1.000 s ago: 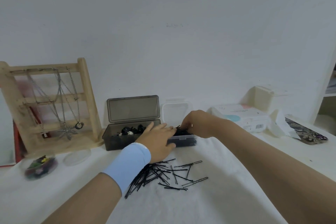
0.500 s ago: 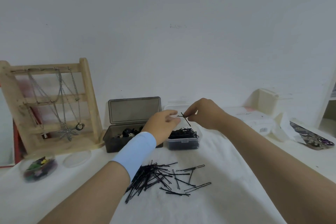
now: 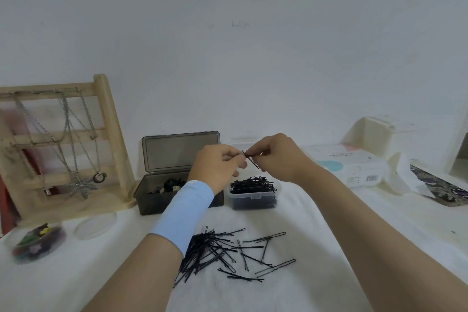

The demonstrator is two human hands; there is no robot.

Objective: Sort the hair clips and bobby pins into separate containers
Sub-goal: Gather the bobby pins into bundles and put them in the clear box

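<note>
left grip [image 3: 217, 167] and right grip [image 3: 278, 157] pinch one pin [image 3: 250, 159] at frame centre above the clear box [image 3: 253, 199], best let left go, lower pin flat into box, then take the pile [image 3: 215, 251] lower centre.

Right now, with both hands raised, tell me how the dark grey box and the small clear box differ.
The dark grey box is smoky-tinted and bigger; the small clear box is see-through and smaller. The dark grey box holds chunky clips; the small clear box holds thin black bobby pins, heaped to its rim. Shared: both are open-topped and stand side by side on the white cloth.
</note>
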